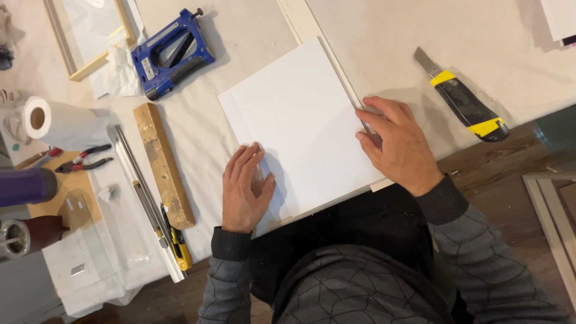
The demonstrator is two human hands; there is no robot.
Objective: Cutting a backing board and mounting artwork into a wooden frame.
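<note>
White board (pixel 300 120) lies flat on the cloth-covered table (pixel 372 36), near edge just past the table's front, right in front of the person. All places below are given relative to that board.

L hand (pixel 245 189): open, palm down, fingers spread flat on the board's near-left corner, pressing, not gripping.
R hand (pixel 399 144): on the board's right edge, fingers curled and pinching a thin grey strip (pixel 341 75) that runs along that edge; can't tell if it's a ruler or a moulding. Closed on the strip, thumb side on the board.

Handling, as a judgement: board looks thin, stiff and light, prob. mat or foam-core. Smooth face, so likely slides easily on the cloth, hence the flat palm. Corners and face prob. dent or mark; best held by opposite edges w/ flat fingers, not pinched mid-face. Strip looks narrow and rigid, and could skate sideways if pressed at one end only.

Around it:
- Utility knife (pixel 465 102), yellow/black, to the right, well apart, blade out.
- Blue stapler-type tool (pixel 173 53) to the upper left.
- Wood block (pixel 163 162) to the left, near.
- Metal bar (pixel 144 198) and small yellow cutter (pixel 179 246) further left.
- Paper towel roll (pixel 60 123) and pliers (pixel 84 161) far left.
</note>
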